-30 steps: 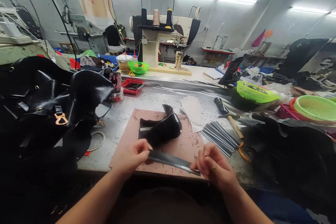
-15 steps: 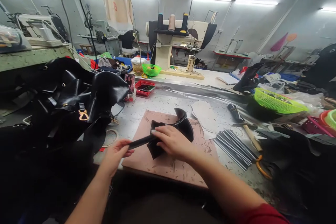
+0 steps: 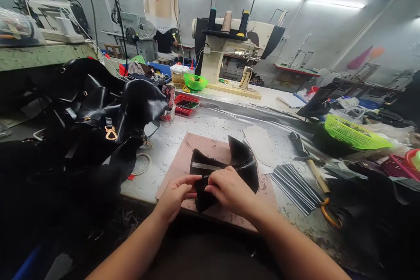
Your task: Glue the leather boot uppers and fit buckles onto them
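A short dark leather strip (image 3: 201, 182) spans the small gap between my hands. My left hand (image 3: 175, 193) pinches its left end between thumb and fingers. At the other end, my right hand (image 3: 229, 189) is closed on it, knuckles up, hiding that part. Under and behind both hands lies a curved black leather piece (image 3: 247, 168), one flap standing up at the back. A pale stripe (image 3: 205, 166) runs along its left portion, just beyond my fingers. The piece rests on a pinkish cutting board (image 3: 188, 145). Whether the strip touches the leather piece, I cannot tell.
Right of the board lie fanned black-and-white strips (image 3: 295, 188), a hammer (image 3: 316, 175) and pale paper patterns (image 3: 259, 144). Black leather bags (image 3: 141, 105) crowd the left. A tape roll (image 3: 142, 164) sits beside them. A sewing machine (image 3: 213, 59) stands behind, a green basket (image 3: 354, 133) at right.
The strip, earlier stretched between my hands in front of the leather piece, is now over that piece with my hands close together. The view has swung right.
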Demonstrator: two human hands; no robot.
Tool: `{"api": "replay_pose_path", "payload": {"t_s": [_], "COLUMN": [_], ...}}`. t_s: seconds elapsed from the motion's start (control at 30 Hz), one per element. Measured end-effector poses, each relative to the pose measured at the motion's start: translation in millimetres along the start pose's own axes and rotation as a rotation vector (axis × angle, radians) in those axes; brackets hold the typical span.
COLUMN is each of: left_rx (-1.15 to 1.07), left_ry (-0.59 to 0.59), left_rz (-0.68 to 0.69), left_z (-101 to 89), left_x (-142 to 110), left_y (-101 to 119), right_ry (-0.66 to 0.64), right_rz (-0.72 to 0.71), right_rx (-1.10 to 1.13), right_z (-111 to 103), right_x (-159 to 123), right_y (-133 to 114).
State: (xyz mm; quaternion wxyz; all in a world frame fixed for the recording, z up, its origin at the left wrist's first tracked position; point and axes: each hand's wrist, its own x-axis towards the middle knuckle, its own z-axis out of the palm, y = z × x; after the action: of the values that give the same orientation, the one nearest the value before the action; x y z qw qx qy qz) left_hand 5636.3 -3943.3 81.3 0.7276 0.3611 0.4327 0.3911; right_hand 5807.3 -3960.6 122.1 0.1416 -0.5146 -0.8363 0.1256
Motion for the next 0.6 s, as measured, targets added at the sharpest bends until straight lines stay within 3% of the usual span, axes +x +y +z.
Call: {"api": "replay_pose_path", "payload": {"t_s": [0.43, 0.6], "left_rx": [0.069, 0.105], "left_ry": [-0.091, -0.044], "left_rz": [0.069, 0.122], "left_z": [1.2, 3.8], "left_x": [-6.9, -3.3], "left_y": [-1.9, -8.4], "right_ry": [0.049, 0.055], "right_rz": [0.033, 0.044], "right_rx": [-0.03, -0.029], "right_z": [6.6, 8.8], "right_x": [0.3, -1.4], "right_y": [-2.7, -3.1]}}
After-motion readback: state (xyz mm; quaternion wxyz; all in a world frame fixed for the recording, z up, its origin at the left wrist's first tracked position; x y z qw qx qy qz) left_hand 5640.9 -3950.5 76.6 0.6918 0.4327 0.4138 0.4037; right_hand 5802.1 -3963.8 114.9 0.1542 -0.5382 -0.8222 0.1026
